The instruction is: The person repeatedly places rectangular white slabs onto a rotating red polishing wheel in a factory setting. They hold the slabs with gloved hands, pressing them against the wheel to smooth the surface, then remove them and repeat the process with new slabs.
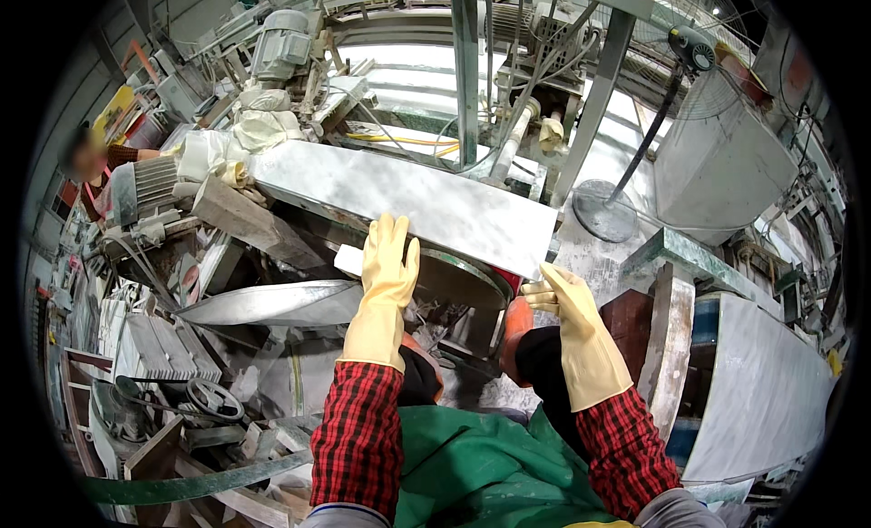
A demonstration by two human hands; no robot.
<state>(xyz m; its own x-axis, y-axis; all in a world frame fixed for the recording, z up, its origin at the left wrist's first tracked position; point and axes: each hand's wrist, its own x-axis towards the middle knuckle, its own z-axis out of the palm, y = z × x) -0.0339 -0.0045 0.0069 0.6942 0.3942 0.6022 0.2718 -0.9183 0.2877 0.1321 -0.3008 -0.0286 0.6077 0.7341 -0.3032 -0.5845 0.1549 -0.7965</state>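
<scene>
A long white-and-grey marble slab (pixel 408 197) lies in front of me across a low stand. My left hand (pixel 388 278), in a cream rubber glove, reaches to the slab's near edge. Its fingers are stretched out, with the tips at that edge. At the slab's right near corner is my right hand (pixel 581 324), gloved alike. Its fingers are loosely bent and point left, beside the corner; whether they press on the stone I cannot tell. Neither hand is closed round anything. Under the slab shows a round, dark drum-like part (pixel 458 278).
A pedestal fan (pixel 606 210) stands beyond the slab, right of a metal post (pixel 594 102). More stone slabs (pixel 762 387) lean at the right. Stone pieces, a handwheel (pixel 215 398) and a curved metal sheet (pixel 272 304) crowd the left. Another person (pixel 91 170) is at the far left.
</scene>
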